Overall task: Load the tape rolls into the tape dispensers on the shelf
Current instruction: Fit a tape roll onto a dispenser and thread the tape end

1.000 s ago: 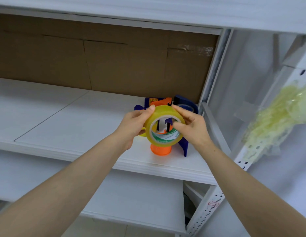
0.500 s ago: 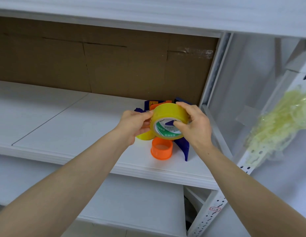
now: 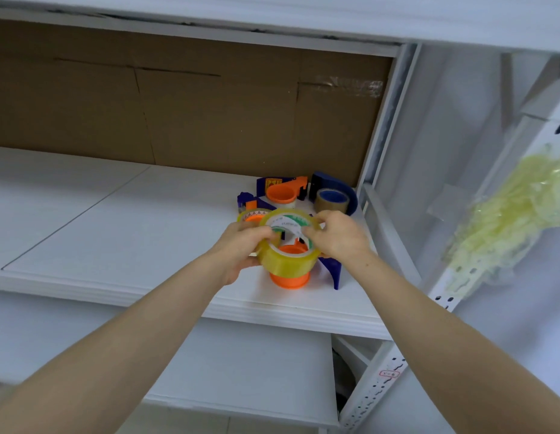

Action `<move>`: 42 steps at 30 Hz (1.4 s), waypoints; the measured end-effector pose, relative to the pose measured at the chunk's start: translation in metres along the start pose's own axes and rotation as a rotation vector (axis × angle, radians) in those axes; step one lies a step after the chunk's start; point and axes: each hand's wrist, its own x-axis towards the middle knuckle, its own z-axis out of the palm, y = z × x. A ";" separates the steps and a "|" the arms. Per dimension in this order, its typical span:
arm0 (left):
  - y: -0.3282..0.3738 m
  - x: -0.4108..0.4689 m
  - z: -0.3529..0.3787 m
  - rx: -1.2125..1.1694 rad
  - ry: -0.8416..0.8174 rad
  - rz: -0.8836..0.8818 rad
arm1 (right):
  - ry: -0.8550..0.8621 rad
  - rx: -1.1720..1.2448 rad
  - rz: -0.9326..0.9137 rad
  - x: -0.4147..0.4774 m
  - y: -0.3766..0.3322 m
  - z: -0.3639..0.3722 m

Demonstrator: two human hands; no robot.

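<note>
A yellow clear tape roll (image 3: 286, 261) sits tilted over the orange spool (image 3: 289, 280) of the nearest blue tape dispenser (image 3: 334, 270) on the white shelf (image 3: 115, 233). My left hand (image 3: 241, 250) grips the roll's left side and my right hand (image 3: 338, 236) pinches its upper right rim. Behind stand a dispenser with an empty orange spool (image 3: 280, 193), a blue dispenser holding a brown tape roll (image 3: 332, 200), and a further dispenser with a yellowish roll (image 3: 252, 216), partly hidden by my hands.
Brown cardboard (image 3: 184, 111) backs the shelf. A white perforated upright (image 3: 382, 380) stands at the right, with a wad of yellowish crumpled tape (image 3: 507, 214) hanging on another post. A lower shelf (image 3: 241, 371) lies beneath my arms.
The roll has turned from facing me to lying nearly flat and has come down over the orange spool. Both hands moved down with it.
</note>
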 end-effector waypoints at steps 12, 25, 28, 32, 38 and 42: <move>-0.006 0.044 0.022 0.168 0.083 0.026 | 0.036 -0.216 -0.041 -0.002 0.009 0.009; -0.025 0.047 0.027 0.800 0.230 0.244 | 0.102 -0.348 -0.072 -0.011 0.021 0.021; -0.031 0.043 0.022 0.657 0.305 0.170 | 0.242 -0.205 -0.042 -0.001 0.031 0.016; -0.038 0.035 0.025 0.371 0.259 -0.058 | -0.036 -0.184 0.191 0.009 0.036 0.015; -0.038 0.022 0.030 -0.074 0.180 -0.130 | -0.075 0.364 0.332 0.008 0.041 0.040; -0.019 0.011 0.031 -0.319 -0.015 -0.063 | -0.098 1.078 0.458 0.003 0.041 0.047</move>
